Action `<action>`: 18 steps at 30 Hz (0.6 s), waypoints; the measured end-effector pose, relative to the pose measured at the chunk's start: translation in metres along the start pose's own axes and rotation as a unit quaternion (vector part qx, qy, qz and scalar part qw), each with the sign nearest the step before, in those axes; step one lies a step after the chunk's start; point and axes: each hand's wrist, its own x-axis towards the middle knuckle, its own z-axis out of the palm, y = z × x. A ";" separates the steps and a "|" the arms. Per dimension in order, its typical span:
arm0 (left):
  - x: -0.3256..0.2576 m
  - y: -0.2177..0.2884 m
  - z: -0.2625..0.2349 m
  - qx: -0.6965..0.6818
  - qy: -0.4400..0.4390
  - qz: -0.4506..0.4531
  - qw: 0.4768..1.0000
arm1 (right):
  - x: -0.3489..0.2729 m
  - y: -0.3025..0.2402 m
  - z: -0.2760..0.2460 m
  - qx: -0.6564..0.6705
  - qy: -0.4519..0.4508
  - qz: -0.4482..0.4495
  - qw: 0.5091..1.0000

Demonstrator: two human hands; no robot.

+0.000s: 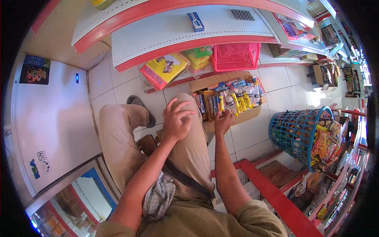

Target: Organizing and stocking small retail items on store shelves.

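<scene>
Head view: left grip [177, 121] spread, right grip [223, 123] half-curled beside tubes [231, 103]

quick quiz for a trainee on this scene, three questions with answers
1. Which hand is nearer the open cardboard box?
2. True or false: in the picture, the blue basket stands left of that box.
3. What colour is the basket just beyond the box? A) green B) pink C) white

Key:
1. The right hand
2. False
3. B
</scene>
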 end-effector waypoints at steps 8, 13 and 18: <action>-0.003 -0.009 0.003 -0.004 0.013 0.015 1.000 | 0.011 0.020 0.021 -0.072 0.020 0.024 0.997; -0.005 -0.014 -0.002 -0.005 0.016 0.014 1.000 | 0.024 -0.013 0.006 0.000 -0.118 0.244 0.962; -0.010 -0.016 -0.002 -0.012 0.027 0.018 0.999 | 0.048 -0.063 -0.058 0.360 -0.217 0.422 0.803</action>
